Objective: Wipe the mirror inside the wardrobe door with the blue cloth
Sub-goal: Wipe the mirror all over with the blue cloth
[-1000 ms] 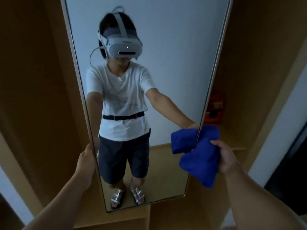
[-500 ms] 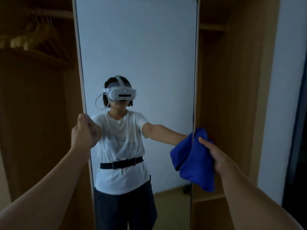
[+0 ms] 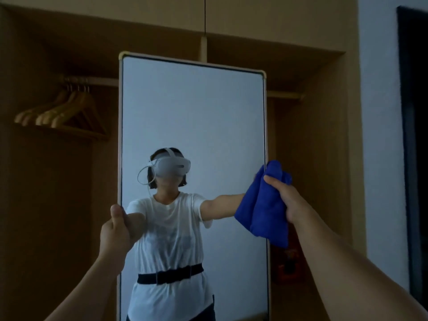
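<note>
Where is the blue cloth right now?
In the head view, the blue cloth is bunched in the right hand, at the right edge of the mirror, about halfway up. The left hand grips the mirror's opposite edge.

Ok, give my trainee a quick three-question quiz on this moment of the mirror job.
1. True or false: the left hand grips the mirror at its left edge.
2. Which hand holds the blue cloth?
A. left
B. right
C. both
3. Fill in: wooden ____ hang on the wardrobe rail left of the mirror.

Key: 1 true; 2 B, the right hand; 3 hangers.
</note>
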{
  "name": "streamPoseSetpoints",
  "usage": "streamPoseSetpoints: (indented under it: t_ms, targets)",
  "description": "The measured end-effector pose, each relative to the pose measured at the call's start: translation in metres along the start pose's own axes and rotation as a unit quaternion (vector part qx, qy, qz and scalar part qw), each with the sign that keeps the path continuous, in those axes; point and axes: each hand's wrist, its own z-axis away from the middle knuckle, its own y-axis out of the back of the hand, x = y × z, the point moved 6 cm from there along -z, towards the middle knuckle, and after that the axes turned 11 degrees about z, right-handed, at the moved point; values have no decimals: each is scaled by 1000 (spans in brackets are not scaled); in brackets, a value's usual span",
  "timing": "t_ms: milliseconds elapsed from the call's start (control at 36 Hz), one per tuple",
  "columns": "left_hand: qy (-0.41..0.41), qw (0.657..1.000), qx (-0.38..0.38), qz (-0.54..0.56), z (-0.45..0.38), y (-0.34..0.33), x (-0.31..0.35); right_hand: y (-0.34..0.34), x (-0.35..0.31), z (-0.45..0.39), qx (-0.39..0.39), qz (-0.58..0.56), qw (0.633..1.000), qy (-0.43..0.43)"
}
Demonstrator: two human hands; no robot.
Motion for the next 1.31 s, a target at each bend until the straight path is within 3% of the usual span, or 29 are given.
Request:
streamPoseSetpoints:
  t_ms: [111,278,444,639,917,1306]
  targets:
    - [7,1000,-10,-4,-6,2,-6,-2,-38,-8,1,-3,1000,25]
    - [21,999,-30,7,-16,2,16,-1,-32,-13,-21,-12,1000,6]
    - [-53,995,-82,23,-34,-18,81,0,-27,-11,-30,-10,999,-4]
    - [-75,995,-16,63,-65,-40,132,1,-44,-14,-19,11,1000,-2]
    - [-63,994,83,25,-92,-61,137,-6,-103,-24,24,14,999,17]
    - [-142,983,109,47,-93,-60,134,-17,-185,-30,102,25,991,87]
